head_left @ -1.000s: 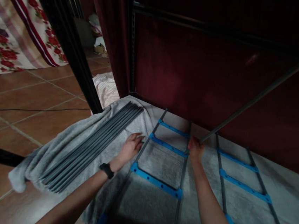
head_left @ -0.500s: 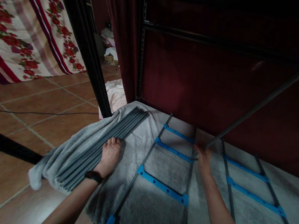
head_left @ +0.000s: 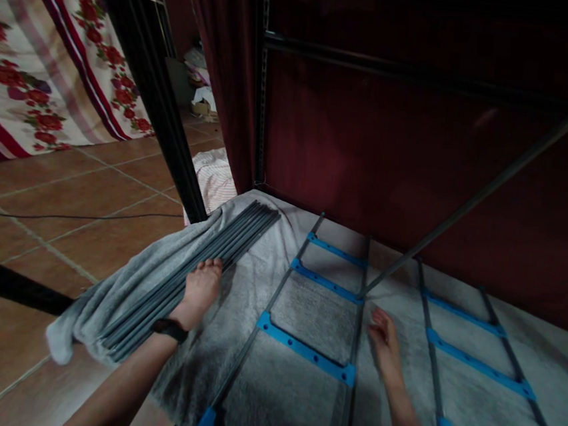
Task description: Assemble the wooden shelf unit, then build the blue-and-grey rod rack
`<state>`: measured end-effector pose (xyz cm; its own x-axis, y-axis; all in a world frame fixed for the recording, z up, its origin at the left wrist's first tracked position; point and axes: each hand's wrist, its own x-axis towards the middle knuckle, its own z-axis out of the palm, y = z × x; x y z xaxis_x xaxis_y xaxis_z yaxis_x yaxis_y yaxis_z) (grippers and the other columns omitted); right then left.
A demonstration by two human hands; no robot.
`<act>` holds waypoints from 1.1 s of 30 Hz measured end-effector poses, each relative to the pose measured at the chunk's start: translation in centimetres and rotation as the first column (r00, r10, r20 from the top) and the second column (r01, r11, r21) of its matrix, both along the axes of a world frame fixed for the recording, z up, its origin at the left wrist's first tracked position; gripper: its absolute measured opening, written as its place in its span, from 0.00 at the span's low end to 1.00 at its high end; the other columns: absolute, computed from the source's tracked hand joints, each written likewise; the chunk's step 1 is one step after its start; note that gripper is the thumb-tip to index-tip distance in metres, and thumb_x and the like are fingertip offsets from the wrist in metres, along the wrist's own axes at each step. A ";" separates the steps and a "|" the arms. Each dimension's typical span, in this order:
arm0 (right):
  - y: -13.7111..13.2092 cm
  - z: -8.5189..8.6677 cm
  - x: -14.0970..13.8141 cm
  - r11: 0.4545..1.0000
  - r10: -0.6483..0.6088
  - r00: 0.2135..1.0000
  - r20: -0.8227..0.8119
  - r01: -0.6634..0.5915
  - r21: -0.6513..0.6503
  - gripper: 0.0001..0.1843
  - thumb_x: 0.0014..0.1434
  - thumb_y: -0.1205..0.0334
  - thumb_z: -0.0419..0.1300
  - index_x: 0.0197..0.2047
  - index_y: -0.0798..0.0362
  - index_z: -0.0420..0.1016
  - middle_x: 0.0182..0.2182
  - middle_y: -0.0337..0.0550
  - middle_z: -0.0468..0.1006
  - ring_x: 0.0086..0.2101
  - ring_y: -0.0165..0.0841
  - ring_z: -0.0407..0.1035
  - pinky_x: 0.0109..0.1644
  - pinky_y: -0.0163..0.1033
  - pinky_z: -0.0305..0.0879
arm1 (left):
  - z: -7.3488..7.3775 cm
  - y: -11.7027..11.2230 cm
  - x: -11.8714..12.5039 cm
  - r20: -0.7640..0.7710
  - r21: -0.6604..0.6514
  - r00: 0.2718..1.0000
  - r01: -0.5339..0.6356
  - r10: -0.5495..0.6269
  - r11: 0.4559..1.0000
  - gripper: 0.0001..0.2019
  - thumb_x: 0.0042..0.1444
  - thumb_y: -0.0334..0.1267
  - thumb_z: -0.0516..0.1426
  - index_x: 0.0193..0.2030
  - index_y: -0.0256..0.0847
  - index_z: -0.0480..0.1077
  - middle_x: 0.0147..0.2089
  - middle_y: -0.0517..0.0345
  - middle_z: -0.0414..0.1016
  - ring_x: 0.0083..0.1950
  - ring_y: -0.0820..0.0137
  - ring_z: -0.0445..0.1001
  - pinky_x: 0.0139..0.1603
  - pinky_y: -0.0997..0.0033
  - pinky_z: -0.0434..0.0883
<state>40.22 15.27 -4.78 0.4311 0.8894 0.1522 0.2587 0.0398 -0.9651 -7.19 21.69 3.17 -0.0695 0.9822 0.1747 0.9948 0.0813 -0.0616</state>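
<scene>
The slanted rod [head_left: 465, 210] has been let go of since half a second back. The right hand [head_left: 386, 343] is now drawn back, fingers loosely spread, over the grey blanket [head_left: 290, 401] just beside the blue-barred frame [head_left: 307, 350]. The left hand [head_left: 200, 287] is laid on the rod bundle [head_left: 231, 238] by the blanket's left edge; whether one is gripped can't be told.

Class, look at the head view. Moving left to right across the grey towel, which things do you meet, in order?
A bundle of grey rods, with the left hand resting on it → first frame with blue crossbars → right hand → second frame with blue crossbars.
</scene>
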 end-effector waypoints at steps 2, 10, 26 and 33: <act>-0.8 -0.3 0.2 0.999 -0.034 0.999 0.002 0.034 -0.008 0.24 0.48 0.44 0.66 0.50 0.36 0.75 0.50 0.45 0.78 0.51 0.51 0.72 0.57 0.62 0.67 | 0.5 0.0 0.3 0.043 0.088 0.999 -0.011 0.007 0.996 0.17 0.62 0.27 0.44 0.49 0.31 0.71 0.41 0.38 0.76 0.45 0.53 0.75 0.42 0.57 0.74; 2.3 3.3 1.3 0.987 -0.141 0.989 -0.040 0.144 0.072 0.18 0.55 0.50 0.58 0.45 0.48 0.77 0.44 0.47 0.79 0.43 0.41 0.73 0.46 0.49 0.71 | 2.3 2.1 6.8 0.477 0.083 0.840 0.249 -0.258 0.965 0.17 0.66 0.40 0.51 0.57 0.40 0.73 0.50 0.49 0.78 0.48 0.60 0.78 0.49 0.65 0.73; 12.3 10.1 -0.3 0.957 0.252 0.812 -0.526 -0.291 0.010 0.13 0.48 0.49 0.68 0.32 0.48 0.75 0.32 0.46 0.79 0.33 0.40 0.73 0.30 0.44 0.71 | 3.2 4.2 22.8 0.400 0.214 0.558 0.715 -0.727 0.666 0.15 0.68 0.34 0.49 0.57 0.42 0.69 0.48 0.50 0.74 0.48 0.63 0.75 0.50 0.64 0.72; 14.6 14.4 7.0 0.954 0.089 0.811 -0.579 0.098 0.284 0.17 0.57 0.46 0.63 0.27 0.48 0.65 0.22 0.34 0.67 0.29 0.32 0.69 0.38 0.43 0.73 | 1.3 5.1 18.5 0.452 0.386 0.571 0.568 -0.686 0.727 0.22 0.69 0.44 0.50 0.67 0.43 0.60 0.61 0.45 0.68 0.61 0.57 0.68 0.62 0.54 0.67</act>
<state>47.19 29.89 9.62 0.5245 0.8429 0.1197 -0.3436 0.3382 -0.8761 11.29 26.77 4.45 0.4142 0.7680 0.4885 0.6506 -0.6252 0.4312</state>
